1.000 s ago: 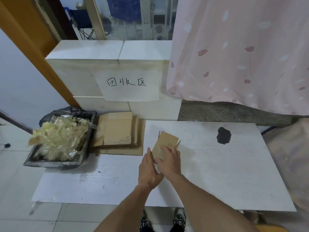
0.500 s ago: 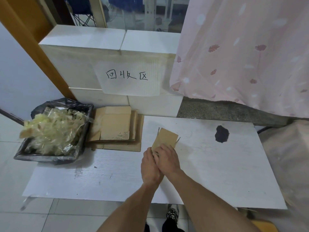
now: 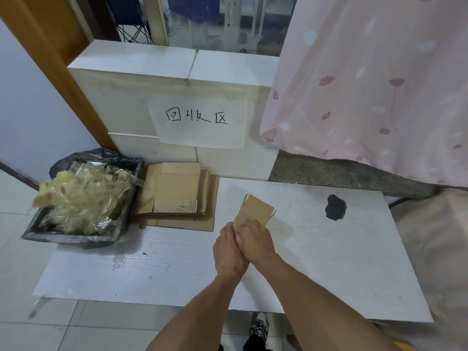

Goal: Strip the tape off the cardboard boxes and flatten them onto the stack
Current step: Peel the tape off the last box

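Over on the far left, a black bag-lined bin (image 3: 81, 234) sits on the tiled floor, heaped with crumpled clear and yellowish stripped tape (image 3: 83, 198). Just beside it, at the back left corner of the white worktop (image 3: 329, 262), lies the stack of flattened cardboard (image 3: 177, 196), several brown sheets piled flat, the top one with a torn printed patch near its front edge. Behind the stack stand white blocks (image 3: 177, 84) with a sheet of paper (image 3: 200, 120) stuck on them bearing handwritten characters.

Toward the middle of the worktop, the person holds a small cardboard box (image 3: 255, 211), already squashed nearly flat, tilted up from the surface with its far corner pointing away. Both hands are pressed close together at its near end. The left hand (image 3: 228, 252) has its grip closed around the left lower edge of the box, fingers curled. The right hand (image 3: 257, 243) lies over the near face, its fingers bent onto the cardboard and touching the left hand. The box stands well apart from the stack, to its right.

Further right, a dark blotch (image 3: 335, 207) marks the worktop. A pink flowered curtain (image 3: 379, 84) hangs at the upper right. Below the worktop's front edge, a patterned shoe (image 3: 258, 328) shows.
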